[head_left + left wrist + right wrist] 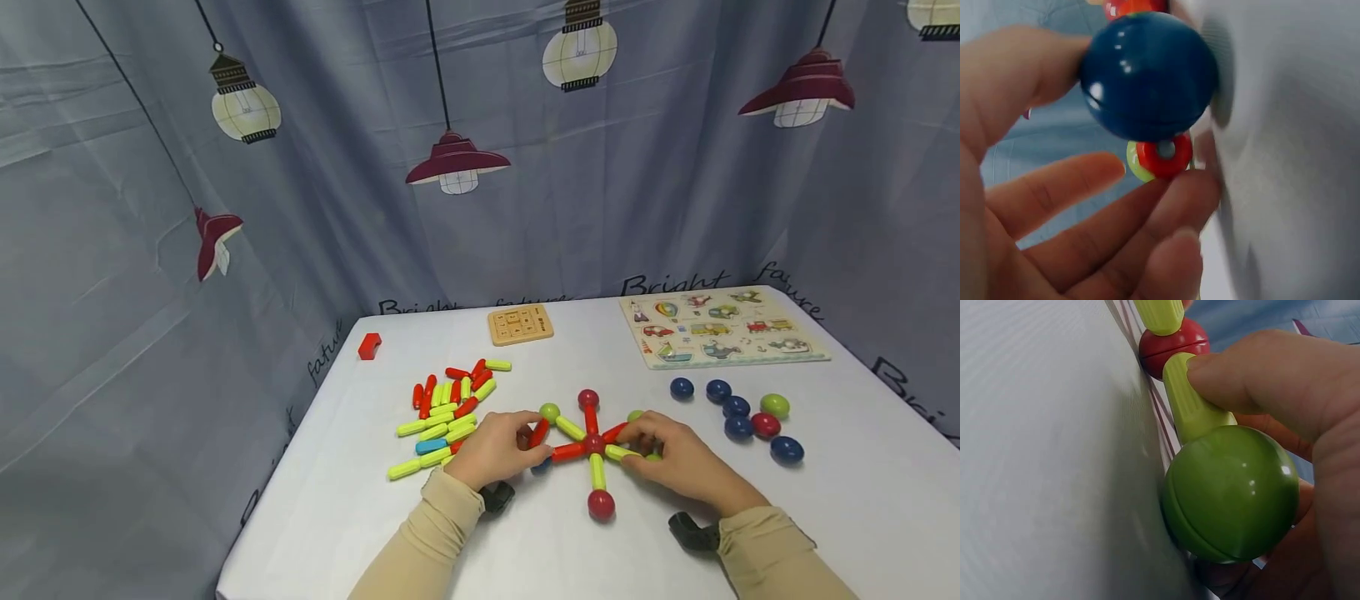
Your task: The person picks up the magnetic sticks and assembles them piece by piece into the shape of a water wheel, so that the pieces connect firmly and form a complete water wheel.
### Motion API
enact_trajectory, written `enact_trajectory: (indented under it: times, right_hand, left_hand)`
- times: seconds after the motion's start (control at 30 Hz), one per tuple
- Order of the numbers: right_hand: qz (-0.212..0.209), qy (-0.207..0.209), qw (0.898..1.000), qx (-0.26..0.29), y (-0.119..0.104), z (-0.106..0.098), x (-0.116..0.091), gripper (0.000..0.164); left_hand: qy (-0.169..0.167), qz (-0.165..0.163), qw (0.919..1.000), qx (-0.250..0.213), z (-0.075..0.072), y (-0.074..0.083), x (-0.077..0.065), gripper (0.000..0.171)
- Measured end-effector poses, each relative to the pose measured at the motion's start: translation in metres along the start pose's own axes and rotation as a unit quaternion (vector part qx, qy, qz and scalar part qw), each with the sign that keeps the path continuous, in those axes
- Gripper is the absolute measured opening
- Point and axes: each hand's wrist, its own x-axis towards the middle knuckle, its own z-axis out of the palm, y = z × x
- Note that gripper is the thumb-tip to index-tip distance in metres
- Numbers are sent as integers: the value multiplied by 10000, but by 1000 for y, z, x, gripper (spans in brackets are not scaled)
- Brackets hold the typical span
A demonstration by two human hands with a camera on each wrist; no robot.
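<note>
A spoked construction of magnetic-looking rods and balls lies on the table, with a red center ball [593, 444]. My left hand [491, 450] holds a short red rod [538, 433] beside a green ball [550, 412]; its thumb touches the blue ball [1147, 75]. In the left wrist view the red rod's end [1165, 156] faces the camera near that ball. My right hand [671, 454] pinches a yellow-green rod [1191, 403] between the center ball and a green ball [1232, 494]. Outer red balls sit at the top [588, 400] and bottom [601, 505] spokes.
Loose red and yellow-green rods [442, 429] and one blue rod [431, 447] lie left. Several loose balls [738, 428] lie right. Behind are a picture puzzle board [720, 329], a small wooden board [521, 324] and a red block [369, 346]. A curtain hangs beyond the table.
</note>
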Motion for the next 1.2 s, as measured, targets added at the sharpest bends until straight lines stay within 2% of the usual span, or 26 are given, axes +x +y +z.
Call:
enact_trajectory:
  times: [0.2, 0.27, 0.33, 0.4, 0.5, 0.53, 0.57, 0.6, 0.63, 0.7, 0.8, 0.87, 0.97, 1.1, 1.13, 1.2]
  right_hand:
    - [-28, -76, 10000, 11, 0, -2, 1, 28]
    - [-27, -93, 10000, 23, -1, -3, 3, 28]
    - [-3, -131, 9999, 44, -2, -4, 4, 28]
    - [34, -164, 9998, 75, -3, -4, 5, 28]
    - [92, -226, 9997, 100, -4, -4, 5, 27]
    - [104, -237, 9996, 103, -4, -4, 5, 27]
    - [122, -247, 9996, 114, -4, -4, 5, 26]
    - [129, -249, 9995, 116, -5, -4, 5, 26]
    - [134, -247, 9995, 113, -4, -4, 4, 25]
    - [118, -221, 9996, 116, -4, -4, 3, 25]
    - [81, -180, 9997, 136, -4, -5, 4, 24]
    - [97, -172, 9997, 137, -5, -5, 4, 24]
    - [167, -193, 9995, 171, -6, -5, 4, 24]
    - [228, -252, 9991, 234, -6, -5, 2, 23]
    - [223, -272, 9991, 238, -6, -4, 2, 22]
    - [226, -282, 9990, 255, -5, -4, 1, 22]
  left_hand:
    - [-250, 281, 9993, -41, -2, 2, 1, 51]
    - [-118, 275, 9994, 195, -4, 1, 2, 46]
    - [279, 190, 9972, 665, -6, 0, 3, 40]
    - [903, -93, 9869, 1330, -8, -3, 4, 35]
    - [1816, -821, 9546, 2216, -11, -12, 3, 28]
    - [2002, -1034, 9446, 2386, -11, -16, 2, 27]
    - [2103, -1209, 9381, 2472, -11, -20, 1, 26]
    - [2139, -1318, 9358, 2473, -12, -23, 1, 24]
    - [2151, -1379, 9358, 2427, -11, -27, 1, 22]
    - [2118, -1393, 9408, 2250, -12, -31, 1, 18]
    - [2114, -1337, 9476, 1986, -14, -30, 3, 12]
    - [2139, -1345, 9491, 1882, -16, -28, 4, 12]
    - [2263, -1412, 9438, 1954, -19, -27, 3, 18]
    - [2257, -1791, 9306, 2256, -20, -24, -1, 22]
    - [2198, -1868, 9299, 2282, -20, -24, -2, 22]
    - [2098, -1888, 9343, 2177, -19, -25, -3, 21]
